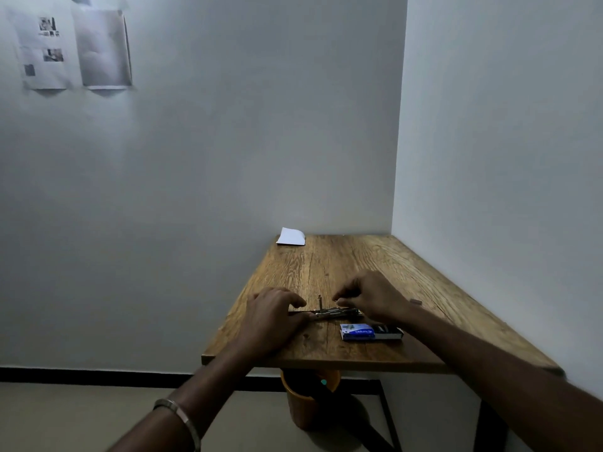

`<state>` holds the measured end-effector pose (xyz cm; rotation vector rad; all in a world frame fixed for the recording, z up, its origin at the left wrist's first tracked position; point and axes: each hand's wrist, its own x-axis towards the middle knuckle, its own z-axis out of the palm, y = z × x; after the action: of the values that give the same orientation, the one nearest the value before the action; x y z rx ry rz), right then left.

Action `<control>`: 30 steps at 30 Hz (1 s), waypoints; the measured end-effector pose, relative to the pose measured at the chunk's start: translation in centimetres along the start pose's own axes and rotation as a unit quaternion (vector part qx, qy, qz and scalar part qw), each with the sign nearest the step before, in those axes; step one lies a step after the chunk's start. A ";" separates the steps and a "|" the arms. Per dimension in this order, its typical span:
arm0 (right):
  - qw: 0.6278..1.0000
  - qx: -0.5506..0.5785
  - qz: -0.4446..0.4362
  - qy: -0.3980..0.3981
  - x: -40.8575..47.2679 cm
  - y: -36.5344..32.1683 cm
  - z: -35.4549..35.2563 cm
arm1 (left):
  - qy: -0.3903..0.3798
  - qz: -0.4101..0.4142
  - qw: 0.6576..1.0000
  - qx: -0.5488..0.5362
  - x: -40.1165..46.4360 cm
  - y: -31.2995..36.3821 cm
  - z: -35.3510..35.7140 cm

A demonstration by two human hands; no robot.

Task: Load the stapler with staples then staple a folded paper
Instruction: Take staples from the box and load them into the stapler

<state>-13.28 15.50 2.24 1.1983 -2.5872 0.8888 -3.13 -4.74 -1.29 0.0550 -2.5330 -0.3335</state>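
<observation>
Nearest, under the table's near edge: an orange bin point(305, 406) on the floor. On the left forearm, a metal bangle point(182, 419).

On the wooden table point(326, 262), close to the near edge and right of centre: a blue staple box point(370, 332), drawer slid partly out to the right.

Just beyond the box: the stapler point(332, 313), lying flat and opened out along the tabletop, a thin metal part standing upright from its middle. Left hand point(272, 316) pressed palm-down on the stapler's left end, fingers spread flat, pinning rather than gripping. Right hand point(372, 296) poised just above the stapler's right end, thumb and fingertips drawn into a narrow pinch; something small and pale glimpsed at the fingertips, too blurred to tell whether staples.

Right of the right wrist: a small dark object point(415, 301) on the wood, too small to identify.

Far left corner of the table, against the wall: the folded paper point(291, 237), white, well apart from both hands.

Farthest, high on the left wall: printed sheets point(75, 48) taped side by side.
</observation>
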 end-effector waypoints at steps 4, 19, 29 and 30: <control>1.000 -0.012 -0.005 -0.013 0.0 0.1 0.5 | -0.025 0.006 1.000 -0.010 0.0 0.2 0.0; 0.998 0.022 0.011 -0.050 1.2 0.4 0.9 | -0.032 0.007 0.998 -0.060 0.2 -0.1 0.1; 0.995 0.035 -0.020 -0.096 0.4 0.9 0.0 | -0.030 0.000 0.997 -0.071 0.2 -0.2 0.2; 0.995 0.037 -0.022 -0.092 0.3 1.0 -0.1 | -0.029 -0.001 0.997 -0.072 0.2 -0.3 0.3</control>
<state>-14.26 15.85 1.94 1.4147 -2.6784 0.9134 -3.44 -4.95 -1.47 -0.0089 -2.5594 -0.5234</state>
